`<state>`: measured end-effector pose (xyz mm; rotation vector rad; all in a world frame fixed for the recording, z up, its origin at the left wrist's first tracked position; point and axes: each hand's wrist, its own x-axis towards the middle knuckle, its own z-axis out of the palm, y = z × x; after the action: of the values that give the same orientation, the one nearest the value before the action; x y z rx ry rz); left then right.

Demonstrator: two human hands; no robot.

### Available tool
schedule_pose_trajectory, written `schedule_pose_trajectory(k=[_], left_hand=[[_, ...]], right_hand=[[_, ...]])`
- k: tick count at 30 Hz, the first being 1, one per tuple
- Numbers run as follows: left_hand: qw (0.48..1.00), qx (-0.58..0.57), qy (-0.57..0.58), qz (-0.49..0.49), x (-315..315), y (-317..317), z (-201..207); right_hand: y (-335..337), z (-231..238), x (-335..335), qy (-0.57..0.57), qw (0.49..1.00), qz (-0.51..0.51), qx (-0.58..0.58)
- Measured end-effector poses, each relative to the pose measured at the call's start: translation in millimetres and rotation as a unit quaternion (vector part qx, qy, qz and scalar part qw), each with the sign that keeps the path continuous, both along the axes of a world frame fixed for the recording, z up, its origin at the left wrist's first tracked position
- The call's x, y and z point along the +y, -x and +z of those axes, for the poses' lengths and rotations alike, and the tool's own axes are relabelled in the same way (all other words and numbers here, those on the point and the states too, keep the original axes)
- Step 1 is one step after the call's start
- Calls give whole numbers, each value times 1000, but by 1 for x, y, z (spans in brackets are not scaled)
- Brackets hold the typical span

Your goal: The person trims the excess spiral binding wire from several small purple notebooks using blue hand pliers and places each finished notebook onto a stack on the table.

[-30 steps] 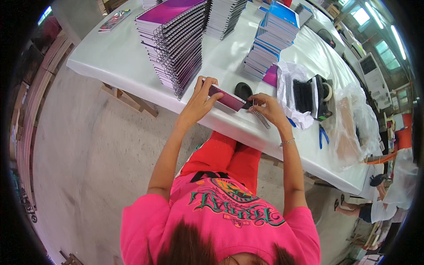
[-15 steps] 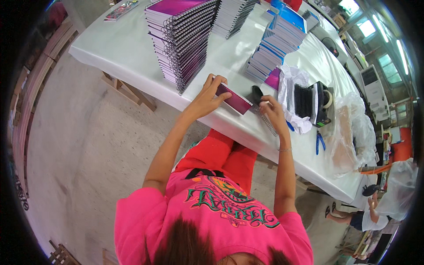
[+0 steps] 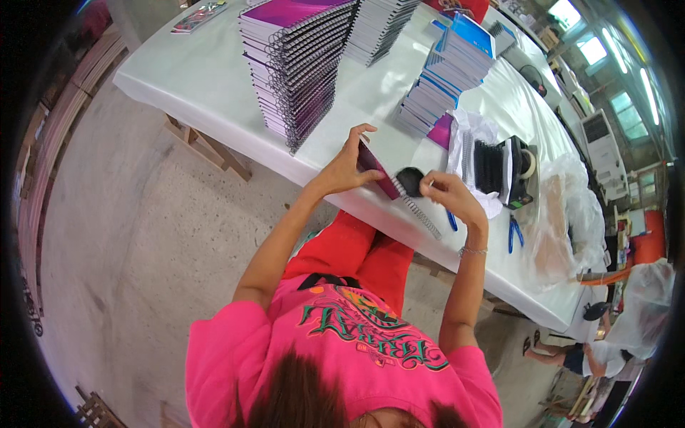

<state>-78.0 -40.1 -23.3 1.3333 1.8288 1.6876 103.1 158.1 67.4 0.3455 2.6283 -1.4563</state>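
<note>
My left hand [image 3: 344, 168] grips a thin purple-covered booklet [image 3: 385, 187], tilted up on its edge at the table's near side, thumb on the near face and fingers behind. A silver wire coil [image 3: 422, 217] runs from the booklet's lower right corner toward the table edge. Beside that corner is a dark round object [image 3: 409, 181], its kind not clear. My right hand [image 3: 455, 197] is closed, thumb and fingertips pinched beside the dark object; whatever they may hold is too small to make out.
A tall stack of spiral-bound purple notebooks [image 3: 303, 78] stands left, blue-covered books [image 3: 449, 71] behind. To the right are black coils [image 3: 489, 167] on white paper, a tape roll [image 3: 529, 162], blue pliers [image 3: 515, 234] and clear plastic [image 3: 564, 214]. Another person [image 3: 592, 357] is far right.
My right hand has moved right and down, off the coil. The booklet has turned steeper, and the dark round object shows more fully. A blue handle has come into view below my right hand.
</note>
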Motion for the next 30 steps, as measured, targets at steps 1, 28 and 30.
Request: schedule_pose_trajectory(k=[1, 28, 30], left_hand=[[1000, 4, -5, -2, 1, -2, 2], [996, -55, 4, -72, 3, -2, -1], [996, -57, 13, -71, 4, -2, 0]], right_hand=[[0, -16, 9, -100, 993, -56, 16], [19, 1, -23, -11, 995, -89, 46], [14, 8, -26, 26, 994, -64, 87]])
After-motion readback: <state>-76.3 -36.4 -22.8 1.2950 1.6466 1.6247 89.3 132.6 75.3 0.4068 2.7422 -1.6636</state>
